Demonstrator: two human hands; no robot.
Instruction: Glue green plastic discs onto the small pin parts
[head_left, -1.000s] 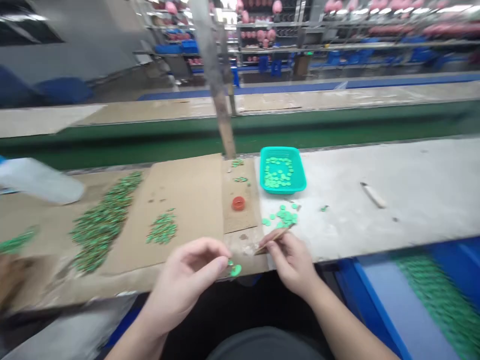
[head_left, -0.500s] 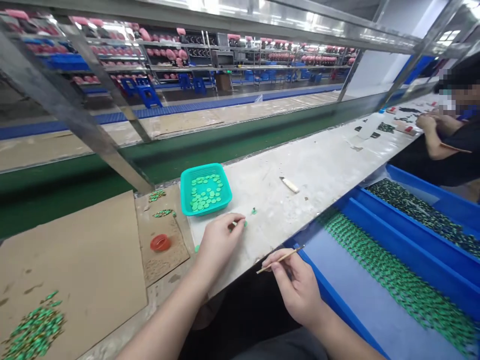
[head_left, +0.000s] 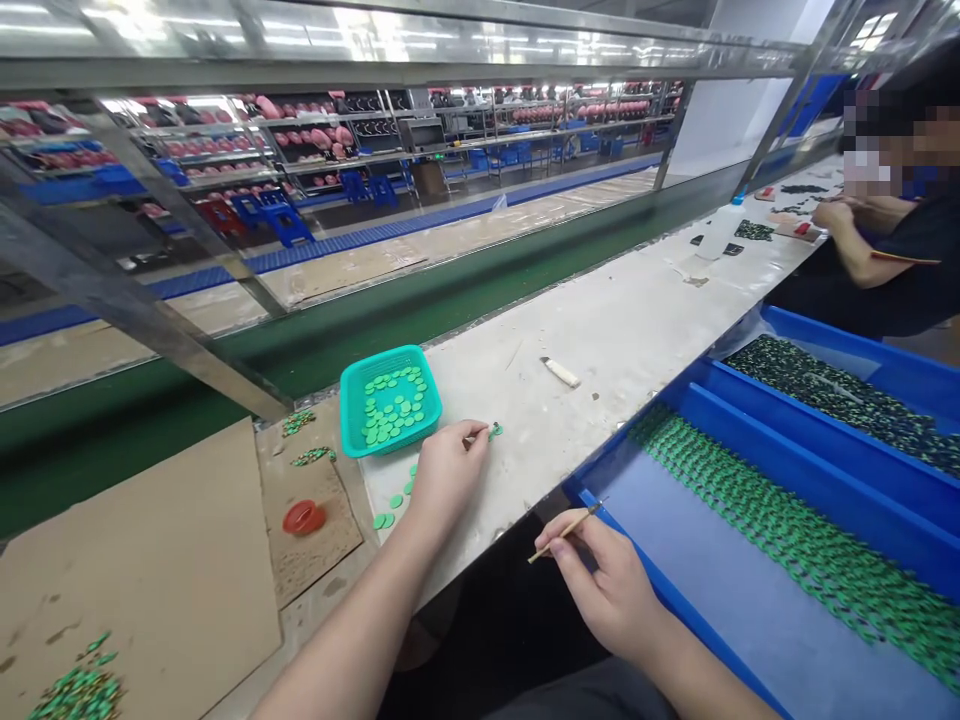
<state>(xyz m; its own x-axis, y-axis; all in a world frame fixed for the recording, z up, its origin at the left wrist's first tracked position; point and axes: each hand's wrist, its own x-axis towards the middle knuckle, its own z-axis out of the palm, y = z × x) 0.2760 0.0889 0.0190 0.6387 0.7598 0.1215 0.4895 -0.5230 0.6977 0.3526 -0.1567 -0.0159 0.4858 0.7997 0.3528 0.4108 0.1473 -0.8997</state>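
The bench [head_left: 637, 330], long and pale, runs away toward the upper right, with a green belt [head_left: 360, 330] along its far edge and a blue bin [head_left: 750, 600] along its near edge on the right. Rows of green parts [head_left: 795, 540] lie across the bin floor. Brown cardboard [head_left: 150, 560] covers the bench at the left, with a heap of green pieces [head_left: 75, 690] at its near corner and a red cap [head_left: 304, 517] on a smaller board beside it. A teal tray [head_left: 352, 400] holding green discs stands just beyond the left hand. Farther up the bench another person's arm [head_left: 862, 260] rests on the surface.

The left hand [head_left: 446, 470] reaches forward from a long extended forearm, palm down on the bench, its fingers curled and pinched on a small green disc [head_left: 495, 431] at their tips. Loose discs [head_left: 390, 510] lie near the wrist, between the hand and the cardboard. Beyond the fingertips the bench is bare as far as a small white tool [head_left: 561, 373], well apart.

The right hand [head_left: 607, 590] hangs below the bench's near edge, just beside the bin's corner, closed around a thin stick [head_left: 566, 530] that points up and right over the bin rim.
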